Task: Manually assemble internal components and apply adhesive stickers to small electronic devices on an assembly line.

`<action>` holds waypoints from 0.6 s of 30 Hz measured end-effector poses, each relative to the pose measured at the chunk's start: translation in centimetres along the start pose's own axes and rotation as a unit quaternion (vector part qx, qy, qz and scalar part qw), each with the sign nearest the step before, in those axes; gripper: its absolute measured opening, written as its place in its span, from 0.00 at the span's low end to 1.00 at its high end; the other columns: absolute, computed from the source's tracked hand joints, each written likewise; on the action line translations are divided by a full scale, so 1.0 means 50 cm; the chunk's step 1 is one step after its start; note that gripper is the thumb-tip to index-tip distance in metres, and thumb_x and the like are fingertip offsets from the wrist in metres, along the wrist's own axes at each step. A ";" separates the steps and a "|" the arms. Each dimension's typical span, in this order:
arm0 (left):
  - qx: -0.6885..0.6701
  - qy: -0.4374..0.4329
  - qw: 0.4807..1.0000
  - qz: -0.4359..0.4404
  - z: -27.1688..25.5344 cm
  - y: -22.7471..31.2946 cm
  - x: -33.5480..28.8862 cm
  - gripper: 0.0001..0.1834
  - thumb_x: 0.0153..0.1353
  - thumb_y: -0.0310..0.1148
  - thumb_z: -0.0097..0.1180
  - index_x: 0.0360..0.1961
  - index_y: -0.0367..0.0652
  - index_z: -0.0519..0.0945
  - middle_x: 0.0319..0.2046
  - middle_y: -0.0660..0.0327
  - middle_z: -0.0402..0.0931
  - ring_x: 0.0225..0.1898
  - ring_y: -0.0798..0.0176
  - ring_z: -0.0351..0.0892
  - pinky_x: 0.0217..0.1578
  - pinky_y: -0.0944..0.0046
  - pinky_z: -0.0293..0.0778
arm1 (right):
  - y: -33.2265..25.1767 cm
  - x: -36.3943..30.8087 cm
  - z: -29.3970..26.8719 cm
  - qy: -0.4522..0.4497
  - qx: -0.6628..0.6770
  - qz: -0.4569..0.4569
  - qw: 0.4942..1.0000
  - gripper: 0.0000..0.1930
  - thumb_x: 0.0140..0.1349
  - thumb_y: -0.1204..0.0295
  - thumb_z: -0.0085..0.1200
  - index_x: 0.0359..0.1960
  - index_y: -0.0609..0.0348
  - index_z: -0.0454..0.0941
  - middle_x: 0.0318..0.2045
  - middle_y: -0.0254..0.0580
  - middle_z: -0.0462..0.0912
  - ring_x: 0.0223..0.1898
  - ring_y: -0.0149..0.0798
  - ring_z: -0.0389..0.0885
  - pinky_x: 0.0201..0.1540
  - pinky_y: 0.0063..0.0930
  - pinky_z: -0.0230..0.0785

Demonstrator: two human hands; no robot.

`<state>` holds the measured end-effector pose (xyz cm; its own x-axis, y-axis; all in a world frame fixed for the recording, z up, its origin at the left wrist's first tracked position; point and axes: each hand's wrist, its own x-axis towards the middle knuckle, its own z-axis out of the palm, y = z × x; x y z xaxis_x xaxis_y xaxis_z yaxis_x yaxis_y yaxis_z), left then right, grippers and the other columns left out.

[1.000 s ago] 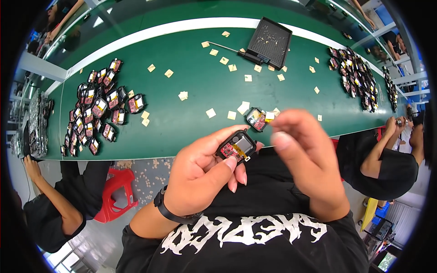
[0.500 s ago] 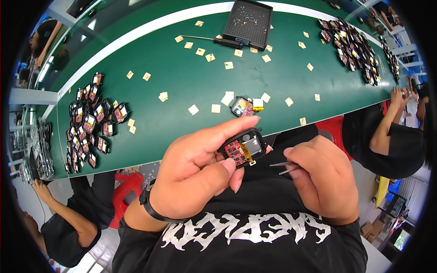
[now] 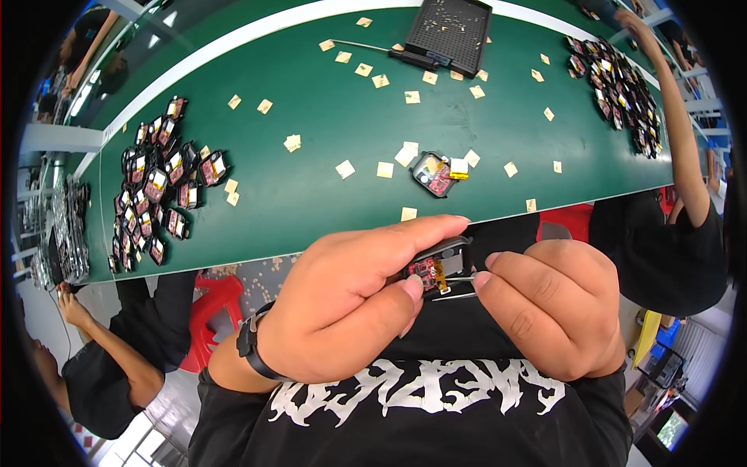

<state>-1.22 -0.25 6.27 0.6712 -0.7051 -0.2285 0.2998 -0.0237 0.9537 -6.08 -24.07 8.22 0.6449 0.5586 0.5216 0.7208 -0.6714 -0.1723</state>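
Closing in, tweezers [image 3: 457, 296] pinched in the right hand [image 3: 548, 307] have reached the black case [image 3: 445, 263]! The left hand [image 3: 342, 300] grips it.

Tweezers [image 3: 455, 296]: shiny metal
Held casing [image 3: 446, 251]: black plastic
Tabletop [image 3: 303, 198]: smooth, faintly glossy
Tray [image 3: 447, 35]: matt, textured plastic
Stool [image 3: 208, 313]: smooth plastic
Shirt [image 3: 420, 444]: matt cloth

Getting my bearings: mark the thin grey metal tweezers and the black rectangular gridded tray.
Thin grey metal tweezers [image 3: 456, 296]: head view, on the lower prong.
Black rectangular gridded tray [image 3: 461, 50]: head view, on its bare grid.
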 end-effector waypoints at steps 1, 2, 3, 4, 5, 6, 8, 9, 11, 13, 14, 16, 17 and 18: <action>0.007 0.002 1.000 -0.001 -0.003 0.003 -0.003 0.29 0.63 0.21 0.43 0.66 0.27 0.71 0.46 0.50 0.83 0.26 0.73 0.71 0.29 0.73 0.69 | 0.001 0.004 0.003 -0.002 0.004 -0.004 1.000 0.15 0.38 0.76 0.64 0.33 0.66 0.83 0.31 0.42 0.82 0.26 0.36 0.77 0.23 0.24 0.65; 0.014 0.005 1.000 -0.002 -0.006 0.006 -0.005 0.29 0.63 0.21 0.43 0.66 0.26 0.72 0.45 0.52 0.83 0.26 0.72 0.72 0.30 0.72 0.70 | 0.003 0.007 0.007 0.001 0.010 -0.013 1.000 0.15 0.39 0.76 0.64 0.33 0.66 0.83 0.31 0.42 0.82 0.26 0.36 0.78 0.22 0.24 0.65; 0.012 0.010 1.000 -0.003 -0.009 0.007 -0.005 0.29 0.63 0.21 0.43 0.66 0.26 0.72 0.45 0.52 0.83 0.26 0.72 0.72 0.30 0.72 0.70 | 0.005 0.011 0.011 0.005 0.016 -0.023 1.000 0.14 0.40 0.75 0.63 0.33 0.66 0.83 0.31 0.42 0.82 0.27 0.36 0.78 0.22 0.24 0.65; 0.014 0.003 1.000 0.001 -0.012 0.008 -0.005 0.28 0.63 0.22 0.44 0.66 0.27 0.72 0.44 0.52 0.83 0.26 0.72 0.72 0.30 0.72 0.70 | 0.006 0.014 0.013 0.004 0.019 -0.027 0.999 0.14 0.40 0.75 0.63 0.33 0.66 0.83 0.31 0.42 0.82 0.27 0.36 0.78 0.22 0.24 0.65; 0.015 -0.005 1.000 0.004 -0.015 0.009 -0.006 0.28 0.63 0.23 0.44 0.65 0.27 0.72 0.44 0.53 0.83 0.26 0.72 0.72 0.30 0.72 0.70 | 0.007 0.016 0.013 -0.004 0.022 -0.034 0.999 0.14 0.41 0.75 0.63 0.33 0.66 0.83 0.31 0.42 0.82 0.27 0.35 0.78 0.22 0.24 0.65; 0.014 -0.002 1.000 0.003 -0.017 0.010 -0.007 0.28 0.63 0.23 0.44 0.65 0.27 0.72 0.44 0.53 0.83 0.26 0.72 0.72 0.30 0.72 0.70 | 0.008 0.018 0.014 -0.012 0.025 -0.039 0.999 0.14 0.41 0.75 0.63 0.33 0.66 0.83 0.31 0.41 0.82 0.27 0.35 0.78 0.22 0.24 0.66; 0.021 0.007 1.000 -0.005 -0.019 0.013 -0.009 0.27 0.65 0.25 0.46 0.65 0.27 0.73 0.44 0.54 0.83 0.26 0.72 0.72 0.31 0.72 0.71 | 0.012 0.024 0.017 -0.016 0.029 -0.047 0.998 0.14 0.41 0.75 0.62 0.33 0.66 0.83 0.31 0.41 0.82 0.27 0.35 0.78 0.23 0.24 0.66; 0.020 0.009 1.000 -0.006 -0.019 0.011 -0.010 0.27 0.65 0.25 0.46 0.65 0.27 0.73 0.44 0.54 0.83 0.26 0.72 0.72 0.31 0.72 0.71 | 0.013 0.026 0.017 -0.020 0.030 -0.054 0.998 0.15 0.41 0.74 0.62 0.33 0.66 0.83 0.31 0.42 0.82 0.27 0.35 0.78 0.23 0.24 0.67; 0.003 0.024 1.000 0.003 -0.016 0.006 -0.013 0.26 0.67 0.26 0.46 0.65 0.28 0.73 0.44 0.54 0.83 0.27 0.71 0.73 0.31 0.71 0.71 | 0.014 0.029 0.018 -0.023 0.037 -0.058 0.997 0.15 0.40 0.74 0.62 0.33 0.67 0.83 0.31 0.42 0.82 0.27 0.36 0.78 0.23 0.24 0.68; 0.009 0.016 1.000 0.002 -0.021 0.008 -0.010 0.26 0.67 0.26 0.46 0.65 0.28 0.73 0.43 0.54 0.83 0.27 0.71 0.73 0.31 0.71 0.72 | 0.017 0.029 0.019 -0.024 0.043 -0.060 0.997 0.16 0.40 0.74 0.62 0.34 0.67 0.83 0.31 0.42 0.81 0.27 0.36 0.78 0.23 0.24 0.69; 0.015 0.009 1.000 0.002 -0.022 0.008 -0.009 0.26 0.67 0.26 0.46 0.65 0.28 0.73 0.43 0.54 0.83 0.28 0.71 0.73 0.31 0.71 0.72 | 0.017 0.028 0.022 -0.017 0.048 -0.061 0.997 0.16 0.39 0.74 0.61 0.34 0.68 0.83 0.31 0.43 0.81 0.27 0.36 0.77 0.22 0.24 0.69; 0.026 0.011 0.999 0.015 -0.021 0.008 -0.008 0.25 0.68 0.27 0.46 0.65 0.28 0.73 0.43 0.54 0.84 0.27 0.71 0.73 0.31 0.71 0.72 | 0.017 0.029 0.022 -0.009 0.052 -0.059 0.997 0.17 0.39 0.74 0.61 0.34 0.68 0.82 0.31 0.43 0.81 0.27 0.36 0.77 0.22 0.24 0.69; 0.036 0.015 0.999 0.029 -0.021 0.008 -0.007 0.25 0.68 0.27 0.46 0.65 0.28 0.73 0.43 0.54 0.84 0.27 0.71 0.73 0.31 0.70 0.72 | 0.016 0.032 0.019 -0.021 0.063 -0.053 0.996 0.17 0.39 0.75 0.62 0.34 0.70 0.82 0.30 0.45 0.82 0.26 0.37 0.77 0.22 0.25 0.69; 0.037 0.012 0.999 0.027 -0.022 0.008 -0.005 0.25 0.68 0.27 0.46 0.65 0.28 0.73 0.43 0.54 0.84 0.27 0.71 0.73 0.31 0.70 0.72 | 0.015 0.034 0.015 -0.034 0.073 -0.047 0.996 0.17 0.39 0.77 0.62 0.35 0.71 0.82 0.29 0.47 0.83 0.25 0.39 0.77 0.22 0.27 0.69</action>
<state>-0.53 0.67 6.49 0.7014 -0.6899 -0.1791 0.2122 -0.0378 0.9765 -4.25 -23.23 8.33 0.5857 0.6498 0.4844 0.8042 -0.5401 -0.2479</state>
